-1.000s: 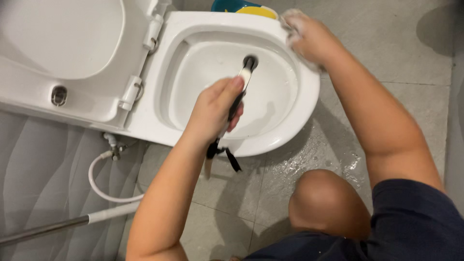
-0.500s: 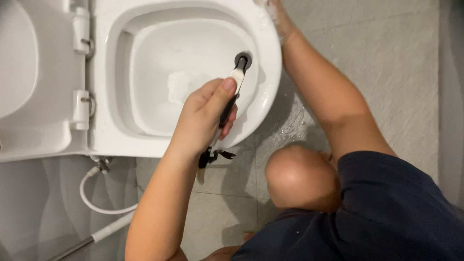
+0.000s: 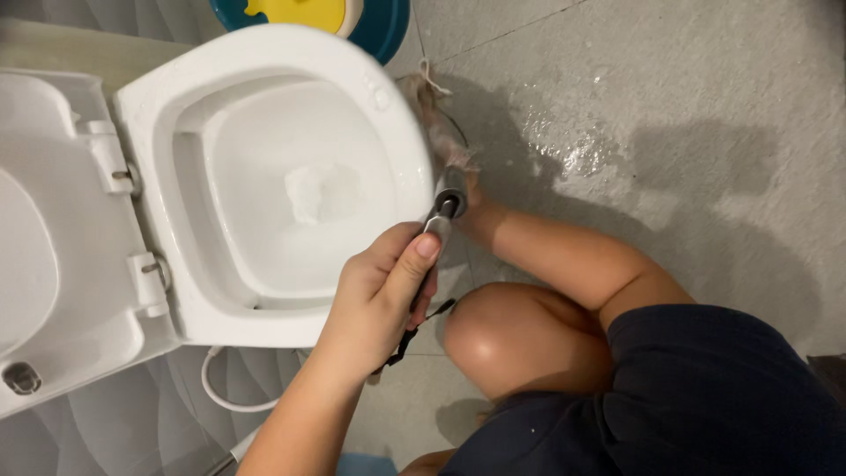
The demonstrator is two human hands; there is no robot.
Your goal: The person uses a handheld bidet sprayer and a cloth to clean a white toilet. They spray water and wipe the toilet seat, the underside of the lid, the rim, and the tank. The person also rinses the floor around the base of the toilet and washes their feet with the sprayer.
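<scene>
L hand (image 3: 379, 295) fingers closed round bidet sprayer (image 3: 438, 220), nozzle at toilet bowl (image 3: 388, 106) rim; R hand (image 3: 441, 132), blurred, prob gripping a soapy cloth (image 3: 423, 92) vs bowl's outer side, wet floor (image 3: 617, 132)

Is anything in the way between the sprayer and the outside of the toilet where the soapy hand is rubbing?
Nothing visible. The left hand grips the sprayer, whose head sits right beside the toilet bowl rim. The soapy right hand presses on the bowl's outer side just past it.
</scene>
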